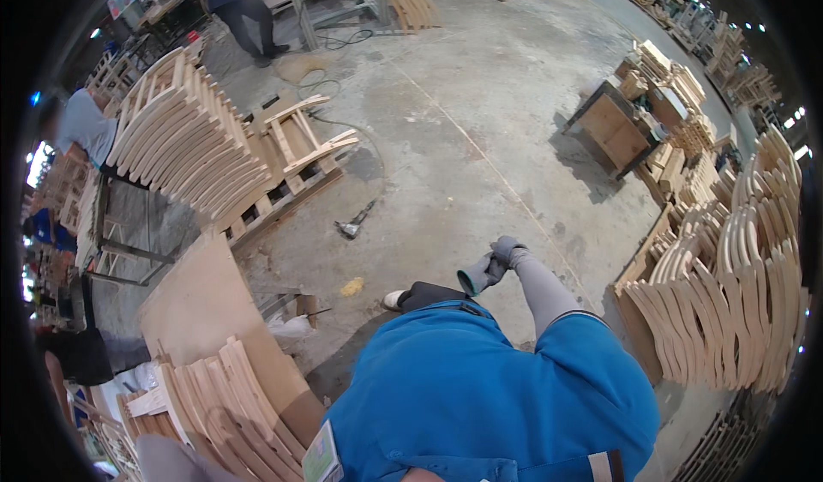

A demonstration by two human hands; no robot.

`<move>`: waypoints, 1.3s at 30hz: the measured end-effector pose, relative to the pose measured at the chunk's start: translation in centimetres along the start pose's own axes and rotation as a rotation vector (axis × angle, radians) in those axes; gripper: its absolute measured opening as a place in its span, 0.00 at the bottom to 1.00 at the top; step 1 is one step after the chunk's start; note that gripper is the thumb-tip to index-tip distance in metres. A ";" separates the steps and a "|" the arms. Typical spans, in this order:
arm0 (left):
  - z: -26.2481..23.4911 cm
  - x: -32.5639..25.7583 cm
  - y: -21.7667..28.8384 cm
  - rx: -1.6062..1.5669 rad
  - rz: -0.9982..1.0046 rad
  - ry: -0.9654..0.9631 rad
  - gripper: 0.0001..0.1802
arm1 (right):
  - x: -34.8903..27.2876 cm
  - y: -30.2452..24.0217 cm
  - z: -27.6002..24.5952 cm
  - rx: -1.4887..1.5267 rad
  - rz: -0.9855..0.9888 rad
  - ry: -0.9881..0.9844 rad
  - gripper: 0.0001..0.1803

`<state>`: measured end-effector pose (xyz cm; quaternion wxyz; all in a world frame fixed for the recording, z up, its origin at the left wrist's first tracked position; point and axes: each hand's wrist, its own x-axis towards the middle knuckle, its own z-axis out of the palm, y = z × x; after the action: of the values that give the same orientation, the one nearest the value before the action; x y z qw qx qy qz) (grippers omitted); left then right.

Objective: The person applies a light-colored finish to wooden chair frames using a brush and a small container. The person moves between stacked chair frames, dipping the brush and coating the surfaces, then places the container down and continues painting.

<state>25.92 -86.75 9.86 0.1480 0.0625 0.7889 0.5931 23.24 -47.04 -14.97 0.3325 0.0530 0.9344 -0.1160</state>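
My right arm in its grey sleeve reaches forward over the floor. The right hand (509, 249), in a grey glove, is closed around a loose-looking grey work glove (483, 275) with a dark green cuff opening. Both are in front of my blue top (480, 379). At the lower left edge a rounded grey shape, seemingly my left sleeve (176, 460), shows beside curved wooden slats (231, 401); my left hand does not show.
A pneumatic tool (355, 222) with a hose lies on the concrete floor. Stacked wooden frames (184, 135) stand on the left near a person in grey (86, 122). Curved chair parts (720, 293) are piled on the right, behind them a bench (613, 126). Another person (240, 11) stands far left.
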 end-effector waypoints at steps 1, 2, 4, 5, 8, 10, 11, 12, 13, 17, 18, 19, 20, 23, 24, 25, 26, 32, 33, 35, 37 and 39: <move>0.8 1.5 -0.2 -0.135 0.073 -0.099 0.19 | -2.0 7.3 -0.5 0.013 0.259 0.108 0.18; 0.6 1.1 -0.4 -0.106 0.051 -0.075 0.19 | -1.4 4.9 -0.7 -0.037 0.145 0.094 0.18; -0.1 0.1 -0.6 -0.050 -0.002 -0.017 0.19 | -0.9 0.3 -1.2 -0.136 -0.077 0.071 0.18; -0.2 0.2 -0.6 -0.056 0.002 -0.017 0.19 | -0.9 0.3 -1.4 -0.131 -0.073 0.064 0.19; 0.0 0.5 -0.5 -0.063 -0.001 -0.018 0.19 | 0.2 1.2 -1.2 -0.116 -0.059 0.055 0.20; 0.5 1.2 -0.6 -0.103 0.017 -0.054 0.19 | 0.7 3.9 0.3 -0.035 0.099 0.101 0.20; 0.7 1.5 -0.8 -0.156 0.055 -0.070 0.19 | 1.1 6.0 -0.1 0.063 0.247 0.194 0.21; 0.8 1.4 -0.9 -0.178 0.066 -0.077 0.19 | 1.6 6.6 0.0 0.109 0.301 0.237 0.21; 0.7 1.2 -1.2 -0.113 0.008 -0.044 0.19 | 2.2 4.1 1.6 -0.050 0.118 0.109 0.19; 1.6 1.5 -1.5 -0.178 0.036 -0.086 0.20 | 0.7 7.8 0.9 -0.311 0.029 0.029 0.16; 1.7 1.6 -1.4 -0.165 0.038 -0.087 0.20 | 0.7 6.9 0.9 -0.270 0.032 0.051 0.16; 1.5 1.3 -1.4 -0.134 0.026 -0.070 0.20 | 0.8 5.1 0.9 -0.225 0.011 0.069 0.16; 1.3 1.0 -1.5 -0.112 0.011 -0.057 0.20 | 0.6 3.5 0.4 -0.186 0.001 0.086 0.16; 1.0 0.5 -1.7 -0.104 -0.007 -0.037 0.20 | -0.3 0.2 -1.5 -0.228 -0.050 0.043 0.16; 1.1 0.7 -1.8 -0.104 0.001 -0.038 0.20 | -0.5 -0.2 -2.1 -0.249 -0.067 0.033 0.16; 1.3 0.8 -1.7 -0.101 0.005 -0.043 0.20 | -0.7 -0.1 -2.4 -0.263 -0.082 0.025 0.16; 1.3 0.8 -1.6 -0.093 0.007 -0.043 0.20 | -0.6 -0.5 -2.5 -0.276 -0.105 0.016 0.16; 2.3 1.7 -0.1 -0.112 0.100 -0.126 0.21 | 0.0 3.4 -2.3 -0.126 0.029 0.186 0.16; 1.9 1.5 0.7 -0.094 0.136 -0.124 0.21 | 0.0 2.4 -3.9 -0.048 0.034 0.261 0.17; 1.0 1.1 2.4 -0.021 0.210 -0.103 0.21 | 0.4 -1.0 -6.4 0.162 0.023 0.318 0.18; 0.0 1.0 4.9 0.020 0.349 -0.107 0.21 | 0.0 -2.3 -9.6 0.349 0.016 0.431 0.21; -2.3 0.2 8.2 0.105 0.582 -0.073 0.21 | -0.2 -4.5 -13.2 0.564 -0.033 0.539 0.25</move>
<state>24.38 -86.44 18.19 -0.0034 0.3148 0.7618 0.5663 14.58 -48.03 -4.05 0.0457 0.1558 0.9204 -0.3556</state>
